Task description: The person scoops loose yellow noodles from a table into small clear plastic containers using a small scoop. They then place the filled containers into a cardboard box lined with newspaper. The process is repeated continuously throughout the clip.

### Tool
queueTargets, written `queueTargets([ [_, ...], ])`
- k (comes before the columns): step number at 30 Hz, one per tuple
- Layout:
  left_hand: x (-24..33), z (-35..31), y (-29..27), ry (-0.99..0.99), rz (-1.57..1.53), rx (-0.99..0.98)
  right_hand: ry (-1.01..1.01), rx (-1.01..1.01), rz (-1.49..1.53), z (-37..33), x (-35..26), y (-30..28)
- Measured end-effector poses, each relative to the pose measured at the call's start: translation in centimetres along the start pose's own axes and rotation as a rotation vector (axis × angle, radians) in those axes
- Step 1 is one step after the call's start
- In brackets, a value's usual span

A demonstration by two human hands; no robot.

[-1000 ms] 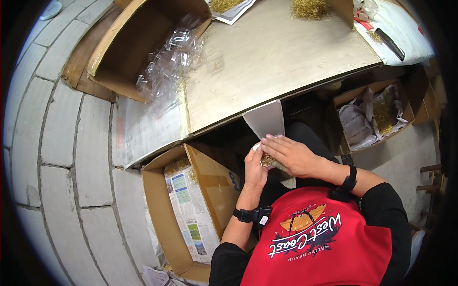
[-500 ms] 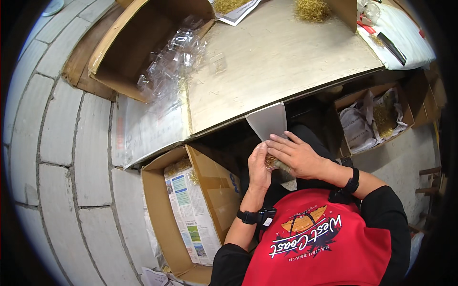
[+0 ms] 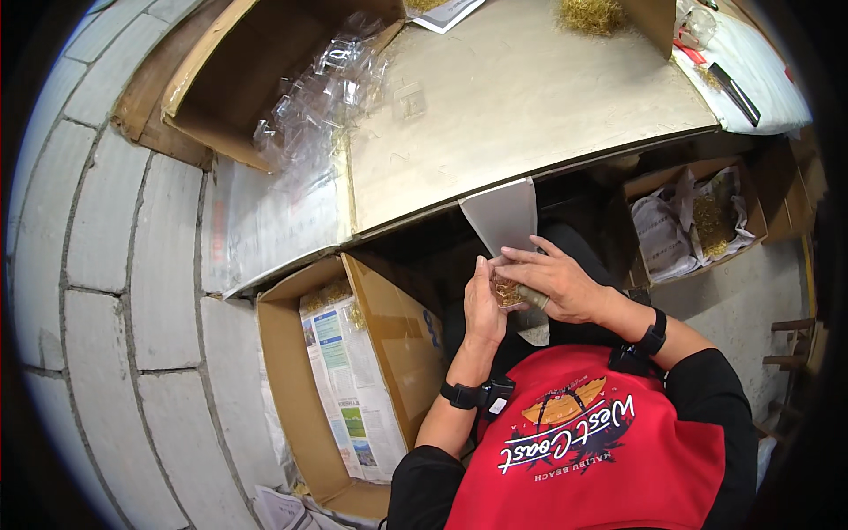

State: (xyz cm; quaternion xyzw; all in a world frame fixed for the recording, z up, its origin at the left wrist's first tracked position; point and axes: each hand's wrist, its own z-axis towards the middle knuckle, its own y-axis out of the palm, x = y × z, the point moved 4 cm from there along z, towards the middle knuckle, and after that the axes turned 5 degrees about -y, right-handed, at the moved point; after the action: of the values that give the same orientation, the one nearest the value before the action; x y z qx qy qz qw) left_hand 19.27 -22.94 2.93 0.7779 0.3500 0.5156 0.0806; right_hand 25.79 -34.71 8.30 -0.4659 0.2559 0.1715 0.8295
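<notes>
A small clear plastic box [image 3: 508,292] full of golden dried strands sits between my two hands, below the table's front edge. My left hand [image 3: 483,311] cups it from the left side, fingers pointing up. From the right, my right hand [image 3: 565,287] grips it, its fingers stretched over the top. A short tan, rounded piece [image 3: 532,297] shows beside the box under my right hand; I cannot tell what it is. Just beyond my fingertips a pale grey tapered sheet [image 3: 502,216] hangs from the table edge.
Clear plastic boxes [image 3: 322,97] spill from a tipped cardboard box [image 3: 256,66] onto the table [image 3: 495,106]. A heap of golden strands [image 3: 590,15] lies at the back. Newspaper-lined cartons stand left [image 3: 389,353] and right [image 3: 645,265]. Black tweezers-like tool [image 3: 735,93] rests on white plastic at far right.
My right fingers have shifted slightly, and more of the strands in the box now shows between my hands. The whole view has moved a little.
</notes>
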Motion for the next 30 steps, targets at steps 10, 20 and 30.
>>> queueTargets([
  [10,-0.9,0.6,-0.5,0.065,0.045,0.04,0.158,-0.185,-0.346,0.0,0.8,0.0],
  [20,-0.7,0.3,0.3,-0.022,-0.315,-0.117,-0.01,-0.219,-0.384,0.4,-0.8,1.8],
  [30,-0.4,-0.4,-0.2,0.027,-0.367,-0.273,0.035,-0.163,-0.281,0.9,-0.1,0.9],
])
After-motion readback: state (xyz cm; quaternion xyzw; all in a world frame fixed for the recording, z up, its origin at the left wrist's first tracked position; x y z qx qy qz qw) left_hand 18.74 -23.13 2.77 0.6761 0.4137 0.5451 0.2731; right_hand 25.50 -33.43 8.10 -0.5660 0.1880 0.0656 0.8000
